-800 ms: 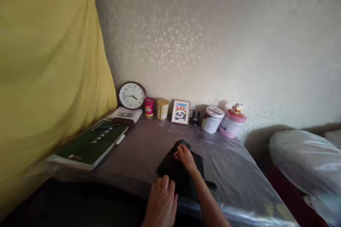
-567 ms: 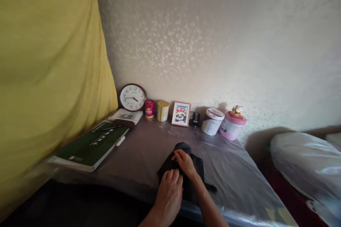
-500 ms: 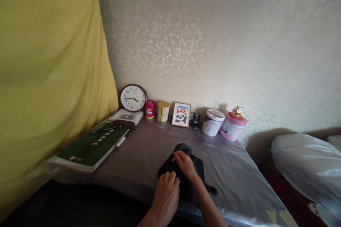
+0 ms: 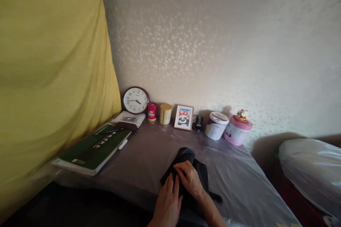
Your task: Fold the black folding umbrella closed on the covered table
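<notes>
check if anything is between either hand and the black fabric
Nothing visible is: the left hand and right hand both appear to touch the black fabric directly. The picture frame stands farther back.

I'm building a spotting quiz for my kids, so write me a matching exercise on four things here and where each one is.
1. black cloth
2. clock
3. figurine
4. framed picture

A. on top of the pink tub
B. just right of the yellow tin
C. beneath the left hand and right hand
D. just left of the red can

Pairs: 1-C, 2-D, 3-A, 4-B
</notes>
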Available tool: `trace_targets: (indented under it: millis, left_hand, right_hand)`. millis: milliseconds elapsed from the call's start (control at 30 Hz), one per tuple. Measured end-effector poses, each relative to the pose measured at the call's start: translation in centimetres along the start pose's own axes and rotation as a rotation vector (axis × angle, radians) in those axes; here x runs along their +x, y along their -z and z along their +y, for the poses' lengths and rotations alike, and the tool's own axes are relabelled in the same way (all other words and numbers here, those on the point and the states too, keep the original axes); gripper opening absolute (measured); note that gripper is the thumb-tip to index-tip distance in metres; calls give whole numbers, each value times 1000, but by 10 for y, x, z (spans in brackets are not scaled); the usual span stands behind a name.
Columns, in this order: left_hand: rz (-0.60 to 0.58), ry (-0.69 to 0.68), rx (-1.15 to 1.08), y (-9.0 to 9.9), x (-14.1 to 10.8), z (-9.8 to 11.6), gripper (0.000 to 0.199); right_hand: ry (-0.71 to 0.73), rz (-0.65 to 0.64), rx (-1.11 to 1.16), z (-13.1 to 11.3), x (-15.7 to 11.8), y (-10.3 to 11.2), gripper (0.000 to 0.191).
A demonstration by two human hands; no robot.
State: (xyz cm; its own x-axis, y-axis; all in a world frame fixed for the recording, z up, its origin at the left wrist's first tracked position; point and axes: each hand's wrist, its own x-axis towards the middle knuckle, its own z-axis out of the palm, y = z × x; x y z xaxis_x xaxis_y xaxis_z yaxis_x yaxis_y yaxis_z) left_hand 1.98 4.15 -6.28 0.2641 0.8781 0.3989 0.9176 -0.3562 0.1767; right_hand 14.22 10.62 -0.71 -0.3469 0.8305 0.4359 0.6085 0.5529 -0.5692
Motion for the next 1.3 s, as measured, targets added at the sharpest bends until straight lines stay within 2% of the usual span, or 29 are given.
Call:
trace_targets:
  millis: [100,167,300,400,667,767,867,967,1033,1100,1200,1300]
  left_hand:
    - [45,3,14,-17,-6,-3,58]
    - [65,-4,15,-21,-8,-4,62]
    - [73,6,37,-23,-7,-3,65]
    - [66,63,60,-24,-8,0,66]
    - [-41,122,28,-26,-10,0,68]
    - [-103,102,1,-25,-7,-1,67]
    - [-143,72,-20,-25,-6,-4,67]
    - [-134,69,-13,-25,-7,-5,69]
    - [-120,63,-12,-22,-8,-4,70]
    - [-111,68,-12,-15,-6,-1,69]
    - [-164,89,-2,4,-2,4,63]
    - [-285,140,-19,27,1,7,61]
  right_hand:
    - [182,-7,-65,5,-9,2,24]
    - [224,-10,-129,12,-8,1,24]
    - [194,-12,-221,34,7,-3,27]
    - [155,-21,-247,52,22,-5,31]
    - [-1,-121,-298,88,55,2,37]
    - [-87,-88,-364,90,61,9,36]
    - [-185,54,-477,79,56,16,30]
    - [-65,132,-415,62,39,13,30]
    - [60,85,-324,54,27,5,32]
    - [86,64,-302,54,21,-2,32]
    - [-66,190,-341,67,21,-1,33]
    - [-276,317,-375,86,11,16,33]
